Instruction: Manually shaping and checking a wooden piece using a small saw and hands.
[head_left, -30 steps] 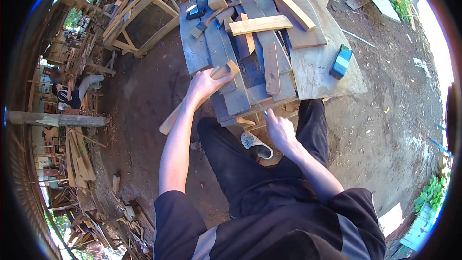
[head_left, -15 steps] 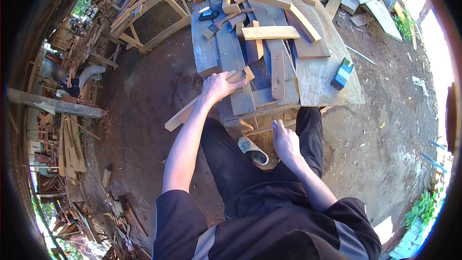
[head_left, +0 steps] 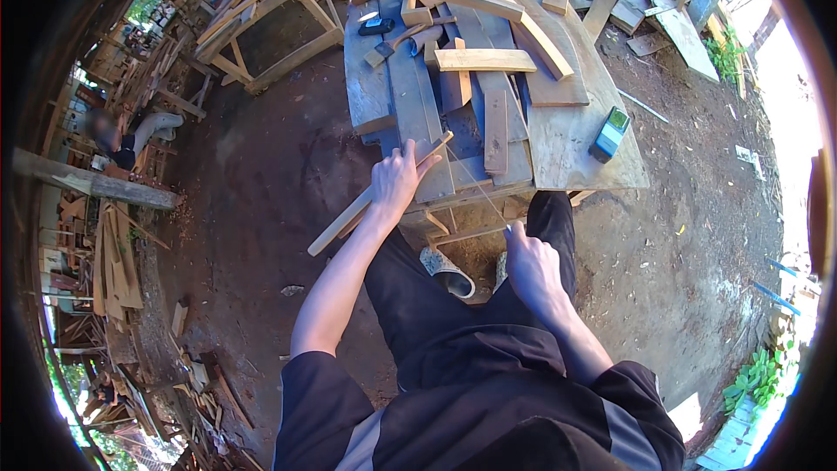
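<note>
At the near edge of the workbench (head_left: pixel 567 153), the left hand (head_left: pixel 397 181) is gripping one long wooden slat (head_left: pixel 377 196), fingers wrapped round it; the slat is sticking out diagonally off the bench's front-left corner, its far end resting on the grey planks. One thin line or string (head_left: pixel 478 185) is running from the slat down to the right hand (head_left: pixel 529 263), which is closing round its lower end just below the bench; the hands are sitting well apart. One blue-green box (head_left: pixel 609 134) is lying on the plywood sheet, and one pale short board (head_left: pixel 485 59) is sitting crosswise further back.
</note>
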`<action>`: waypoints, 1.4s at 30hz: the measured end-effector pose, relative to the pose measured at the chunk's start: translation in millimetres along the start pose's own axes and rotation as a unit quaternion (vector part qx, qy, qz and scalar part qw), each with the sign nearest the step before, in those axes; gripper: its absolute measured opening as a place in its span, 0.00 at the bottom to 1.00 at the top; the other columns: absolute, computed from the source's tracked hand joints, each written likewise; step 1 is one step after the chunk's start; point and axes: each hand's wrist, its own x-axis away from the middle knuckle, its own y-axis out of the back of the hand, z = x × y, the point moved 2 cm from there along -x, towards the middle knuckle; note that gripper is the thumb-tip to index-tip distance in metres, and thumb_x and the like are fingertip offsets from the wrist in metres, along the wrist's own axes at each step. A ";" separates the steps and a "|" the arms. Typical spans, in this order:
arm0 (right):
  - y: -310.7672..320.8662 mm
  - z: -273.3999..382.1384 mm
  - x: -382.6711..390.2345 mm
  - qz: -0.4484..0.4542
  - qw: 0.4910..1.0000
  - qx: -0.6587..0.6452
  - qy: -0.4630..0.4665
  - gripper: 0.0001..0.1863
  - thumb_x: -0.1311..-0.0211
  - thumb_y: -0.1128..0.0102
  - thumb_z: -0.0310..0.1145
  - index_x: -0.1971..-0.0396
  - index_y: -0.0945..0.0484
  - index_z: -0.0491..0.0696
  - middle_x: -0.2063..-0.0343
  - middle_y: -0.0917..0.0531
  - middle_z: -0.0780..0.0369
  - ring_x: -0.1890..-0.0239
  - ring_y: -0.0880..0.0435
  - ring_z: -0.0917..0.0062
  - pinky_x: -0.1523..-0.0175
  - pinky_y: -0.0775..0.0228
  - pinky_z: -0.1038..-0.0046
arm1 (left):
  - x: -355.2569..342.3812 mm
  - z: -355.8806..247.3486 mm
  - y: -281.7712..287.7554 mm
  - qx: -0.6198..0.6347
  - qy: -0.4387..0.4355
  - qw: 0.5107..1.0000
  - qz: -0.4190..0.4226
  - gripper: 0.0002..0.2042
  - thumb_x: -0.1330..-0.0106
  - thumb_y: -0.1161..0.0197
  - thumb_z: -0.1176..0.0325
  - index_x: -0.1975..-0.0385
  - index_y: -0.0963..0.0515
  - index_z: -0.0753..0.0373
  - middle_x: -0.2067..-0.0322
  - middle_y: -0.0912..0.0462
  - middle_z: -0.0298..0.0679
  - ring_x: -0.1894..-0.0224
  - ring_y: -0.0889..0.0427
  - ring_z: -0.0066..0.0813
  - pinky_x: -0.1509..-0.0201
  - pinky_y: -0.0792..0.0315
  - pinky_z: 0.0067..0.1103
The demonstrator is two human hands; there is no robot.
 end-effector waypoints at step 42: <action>-49.0 39.9 -144.9 -0.009 0.998 -0.018 0.055 0.09 0.31 0.51 0.32 0.61 0.28 0.41 0.76 0.15 0.48 0.72 0.13 0.51 0.68 0.21 0.53 | -64.4 45.7 15.4 0.247 0.106 0.877 0.398 0.40 0.44 0.35 0.30 0.47 0.19 0.62 0.54 0.15 0.55 0.49 0.16 0.48 0.45 0.24 0.36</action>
